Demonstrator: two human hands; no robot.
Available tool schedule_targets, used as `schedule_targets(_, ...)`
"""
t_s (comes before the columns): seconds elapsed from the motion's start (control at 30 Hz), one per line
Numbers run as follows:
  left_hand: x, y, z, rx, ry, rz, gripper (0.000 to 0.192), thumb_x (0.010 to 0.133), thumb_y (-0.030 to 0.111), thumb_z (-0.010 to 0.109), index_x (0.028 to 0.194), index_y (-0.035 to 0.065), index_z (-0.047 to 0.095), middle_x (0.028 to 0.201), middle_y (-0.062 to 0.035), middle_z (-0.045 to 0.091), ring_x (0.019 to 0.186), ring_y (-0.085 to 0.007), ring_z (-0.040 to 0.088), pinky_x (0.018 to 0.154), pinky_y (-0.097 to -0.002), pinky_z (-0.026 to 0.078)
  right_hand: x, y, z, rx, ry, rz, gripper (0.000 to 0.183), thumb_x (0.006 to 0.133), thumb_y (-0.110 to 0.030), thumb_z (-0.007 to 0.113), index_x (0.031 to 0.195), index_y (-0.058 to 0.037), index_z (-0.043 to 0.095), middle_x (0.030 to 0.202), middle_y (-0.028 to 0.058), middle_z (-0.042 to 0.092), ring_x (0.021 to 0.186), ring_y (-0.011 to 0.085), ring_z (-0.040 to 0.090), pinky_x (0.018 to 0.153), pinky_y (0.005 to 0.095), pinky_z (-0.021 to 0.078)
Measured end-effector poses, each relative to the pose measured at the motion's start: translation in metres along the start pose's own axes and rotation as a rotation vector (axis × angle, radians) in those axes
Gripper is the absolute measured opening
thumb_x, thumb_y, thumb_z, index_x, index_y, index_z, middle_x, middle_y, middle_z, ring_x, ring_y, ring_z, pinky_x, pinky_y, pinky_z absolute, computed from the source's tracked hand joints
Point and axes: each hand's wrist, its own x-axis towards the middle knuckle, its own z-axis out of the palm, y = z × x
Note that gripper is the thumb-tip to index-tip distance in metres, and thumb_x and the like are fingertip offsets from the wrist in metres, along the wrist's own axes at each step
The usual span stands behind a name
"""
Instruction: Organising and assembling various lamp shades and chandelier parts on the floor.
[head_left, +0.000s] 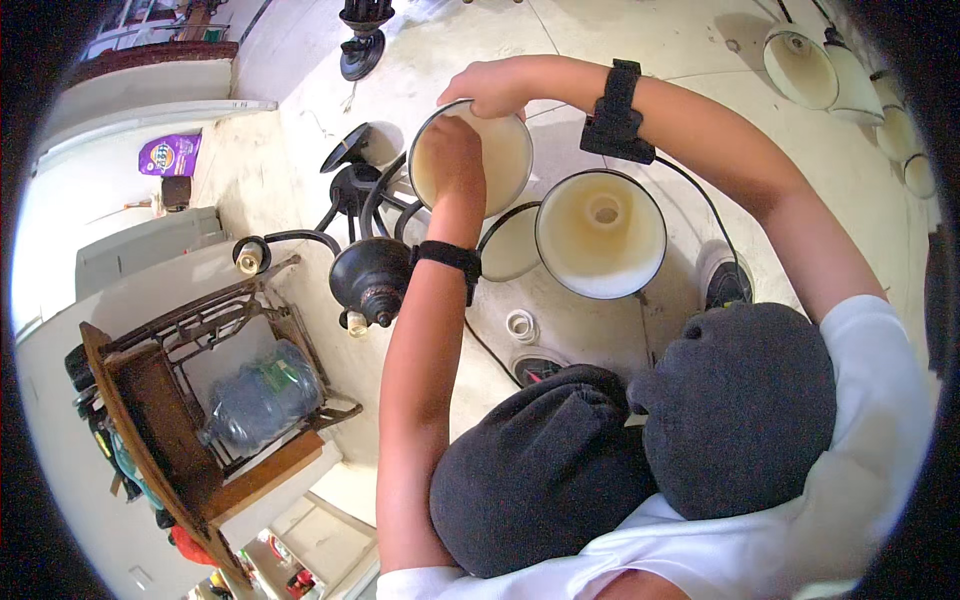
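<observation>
A dark-rimmed, cream-coloured bell lampshade (506, 161) sits at an arm of a black metal chandelier (370, 274), its wide mouth towards me. My left hand (452, 150) reaches inside this shade; its fingertips and whatever they touch are hidden. From outside, my right hand (491, 86) grips the shade's upper rim. A second lampshade (600, 259), stained yellowish inside, is beside it on the right, with another pale shade (511, 251) partly behind. Two bare lamp sockets (250, 258) show on the chandelier's left side. A small white ring (522, 326) lies on the floor near my shoe.
At left stands a wooden table (165, 442) with an iron frame, a large clear water bottle (262, 397) within it. Several more lampshades (801, 71) are at upper right. A black lamp part (361, 56) stands at the top; a purple bag (169, 154) is at upper left.
</observation>
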Motion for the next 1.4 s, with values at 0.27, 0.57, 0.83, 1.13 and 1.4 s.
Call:
schedule_targets(0.27, -0.008, -0.001, -0.026, -0.371, -0.137, -0.128, 0.03, 0.086, 0.033, 0.049, 0.089, 0.0075, 0.064, 0.086, -0.0101, 0.065, 0.076, -0.0258, 0.065, 0.062, -0.0383, 0.051, -0.001, 0.003, 0.0, 0.057, 0.013, 0.019, 0.043, 0.071, 0.005, 0.045, 0.111, -0.0058, 0.056, 0.1, 0.0211, 0.06, 0.079, 0.0346, 0.064, 0.052, 0.039, 0.0595)
schedule_targets(0.57, -0.004, -0.015, -0.072, -0.569, -0.719, -0.205, 0.03, 0.078, 0.026, 0.058, 0.099, 0.0052, 0.061, 0.101, -0.0119, 0.061, 0.099, -0.0252, 0.057, 0.082, -0.0333, 0.045, 0.0, 0.011, -0.004, 0.006, -0.036, 0.02, 0.06, 0.069, 0.007, 0.036, 0.126, -0.009, 0.047, 0.113, 0.0205, 0.053, 0.088, 0.0372, 0.061, 0.057, 0.0377, 0.0603)
schedule_targets(0.83, 0.0, -0.005, -0.045, -0.403, -0.325, -0.081, 0.04, 0.076, 0.032, 0.061, 0.099, 0.0006, 0.054, 0.102, -0.0146, 0.055, 0.093, -0.0281, 0.056, 0.069, -0.0372, 0.051, 0.0, 0.012, 0.001, -0.008, 0.065, -0.006, 0.047, 0.071, 0.006, 0.045, 0.115, -0.0086, 0.056, 0.1, 0.0199, 0.061, 0.077, 0.0338, 0.065, 0.053, 0.0394, 0.0585)
schedule_targets(1.13, 0.003, 0.005, -0.006, -0.275, -0.168, -0.211, 0.029, 0.08, 0.025, 0.058, 0.099, 0.0017, 0.056, 0.091, -0.0094, 0.061, 0.081, -0.0211, 0.064, 0.067, -0.0317, 0.051, -0.003, -0.005, -0.001, -0.058, 0.008, 0.009, 0.062, 0.068, 0.007, 0.035, 0.125, -0.0115, 0.049, 0.108, 0.02, 0.056, 0.075, 0.0335, 0.064, 0.054, 0.0371, 0.0575)
schedule_targets(1.4, 0.003, -0.008, -0.025, -0.342, -0.533, -0.146, 0.035, 0.085, 0.045, 0.049, 0.094, 0.0156, 0.066, 0.092, -0.0057, 0.067, 0.081, -0.0207, 0.066, 0.065, -0.0376, 0.05, -0.002, 0.006, -0.001, -0.039, 0.077, -0.058, 0.043, 0.07, 0.004, 0.043, 0.11, -0.0063, 0.057, 0.092, 0.0219, 0.062, 0.073, 0.0352, 0.065, 0.047, 0.0382, 0.0582)
